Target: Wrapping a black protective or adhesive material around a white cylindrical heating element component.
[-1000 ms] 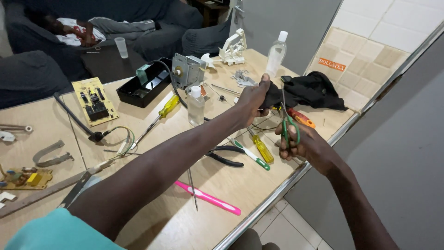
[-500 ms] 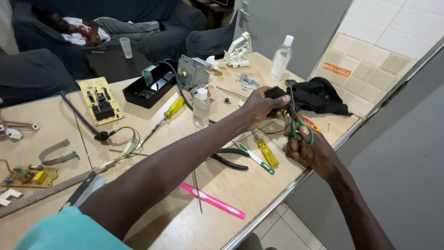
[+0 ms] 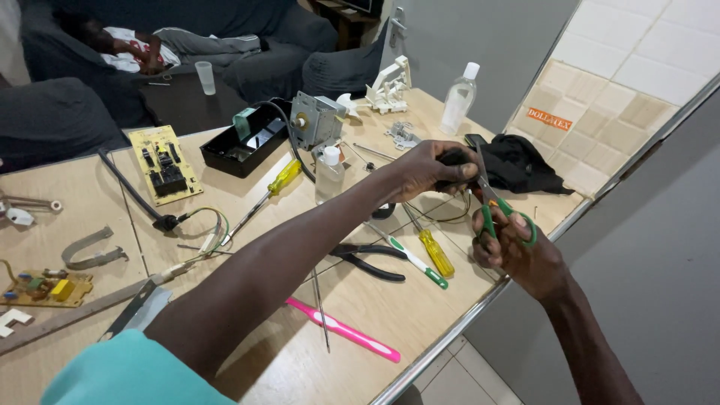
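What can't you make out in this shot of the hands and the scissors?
Head view only:
- What the left hand grips: a small dark thing, hidden by its fingers.
- The scissors' blade tips: lost against the black cloth behind.
- The right hand's fingers: partly hidden in the green handles.
- Whether the thin wires reach the dark thing: too fine to tell.

Left arm stretched out across the frame from lower left, bare forearm, teal sleeve at the shoulder. Left hand closed, fingers curled tight, knuckles up, thumb side toward the right hand. Right arm comes up from lower right, wrist bent inward. Right hand closed too, thumb and fingers hooked through loops, back of hand toward camera. Hands near each other, not touching.
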